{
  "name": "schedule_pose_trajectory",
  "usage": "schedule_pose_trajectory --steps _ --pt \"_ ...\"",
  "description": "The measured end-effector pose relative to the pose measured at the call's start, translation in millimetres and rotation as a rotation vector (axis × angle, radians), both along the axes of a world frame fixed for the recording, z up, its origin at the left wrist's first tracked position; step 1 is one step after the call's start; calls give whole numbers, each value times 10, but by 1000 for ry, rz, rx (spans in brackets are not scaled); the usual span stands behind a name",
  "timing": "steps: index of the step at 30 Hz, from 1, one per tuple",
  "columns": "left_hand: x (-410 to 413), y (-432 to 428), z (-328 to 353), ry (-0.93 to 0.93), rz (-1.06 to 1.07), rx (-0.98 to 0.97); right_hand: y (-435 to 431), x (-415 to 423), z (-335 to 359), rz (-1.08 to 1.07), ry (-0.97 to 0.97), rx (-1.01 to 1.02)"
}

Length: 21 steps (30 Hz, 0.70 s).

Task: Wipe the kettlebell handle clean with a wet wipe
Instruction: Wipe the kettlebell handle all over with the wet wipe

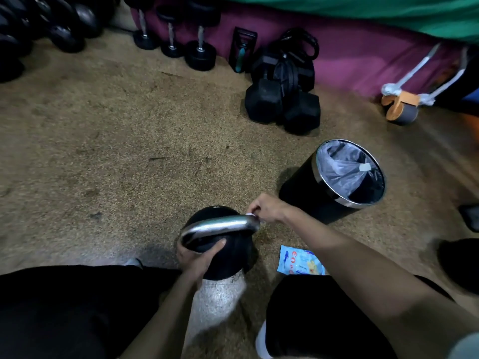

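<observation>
R hand (267, 207) is clenched in a pinch, fingers curled on a small white bit of wet wipe (251, 215); most of the wipe is hidden under the fingers. The pinch sits right at the 3 o'clock end of the chrome handle (220, 226), touching the bend where it drops to the bell.

From R hand the rest of the handle lies toward 8-9 o'clock. Its long axis runs approx 8 to 2, so my guess is the next stroke goes along the bar toward 8, away from R hand.

L hand (199, 257) sits at that far end, grasping the kettlebell (234, 255): thumb laid over the black body, fingers wrapped under the handle's 8 o'clock leg. It steadies the bell but also covers that end, so it's the 1 thing in the stroke's path. The kettlebell stands on the floor (129, 151) between the person's knees, at 6 o'clock in view.

Around:
- wipes pack (300, 260) flat on the floor, just beside the bell at 4 o'clock, under the R forearm
- lined bin (300, 195) near R hand at 2 o'clock, off the stroke line
- hex dumbbells (282, 104) at 12-1, well apart
- ab roller (400, 106) at 2, by the wall
</observation>
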<state>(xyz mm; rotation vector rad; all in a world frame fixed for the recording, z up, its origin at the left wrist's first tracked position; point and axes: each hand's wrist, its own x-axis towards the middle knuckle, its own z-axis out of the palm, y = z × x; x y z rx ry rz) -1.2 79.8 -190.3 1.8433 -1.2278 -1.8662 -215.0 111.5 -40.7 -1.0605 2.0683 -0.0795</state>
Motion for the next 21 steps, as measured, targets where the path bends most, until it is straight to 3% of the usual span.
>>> schedule_pose_trajectory --steps 16,21 --pt "45 26 -24 57 -1 -41 -373 -20 30 231 -52 250" --pt "29 25 -33 72 9 -23 -294 -146 91 121 -109 180"
